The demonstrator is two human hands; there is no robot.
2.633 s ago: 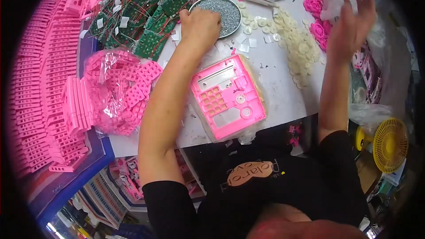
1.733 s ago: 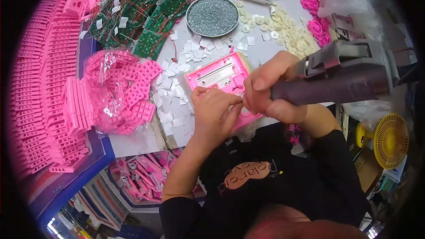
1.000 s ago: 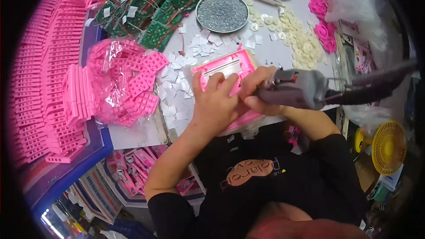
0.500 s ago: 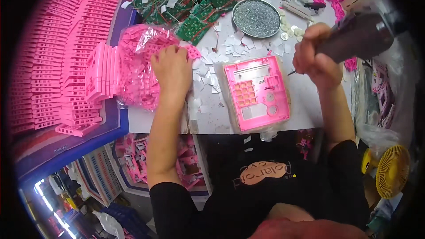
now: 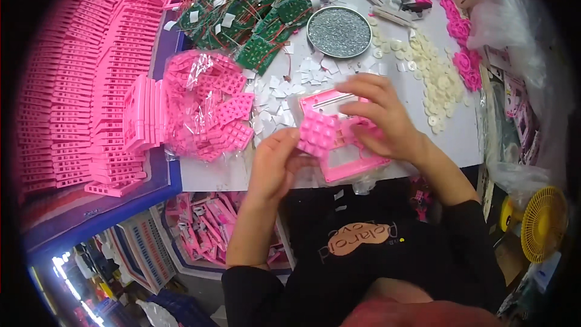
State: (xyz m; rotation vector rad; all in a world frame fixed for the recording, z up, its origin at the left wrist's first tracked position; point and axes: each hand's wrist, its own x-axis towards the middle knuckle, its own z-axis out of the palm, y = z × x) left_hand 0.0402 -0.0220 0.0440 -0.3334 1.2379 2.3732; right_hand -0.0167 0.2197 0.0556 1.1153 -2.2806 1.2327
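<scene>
My left hand [image 5: 278, 162] pinches the left edge of a pink rubber keypad [image 5: 317, 135] with rows of raised square keys. The keypad is held over a pink plastic housing [image 5: 339, 174], which lies open on a plastic-wrapped pad on the table and is partly hidden by the keypad and my hands. My right hand [image 5: 387, 118] hovers over the right part of the housing with its fingers spread and slightly blurred, holding nothing that I can see. Left of my hands, a clear plastic bag [image 5: 200, 97] spills more pink keypads [image 5: 235, 109].
A round tin [image 5: 339, 31] of small metal screws stands behind the housing, near green circuit boards [image 5: 260, 51] with wires. Cream discs [image 5: 437, 79] lie at the right. Stacked pink housings [image 5: 66, 85] fill the left, and a yellow fan [image 5: 543, 224] stands at the lower right.
My left hand has brought a keypad from the bag to the housing. My right hand has let go of the dark power screwdriver and come over the housing.
</scene>
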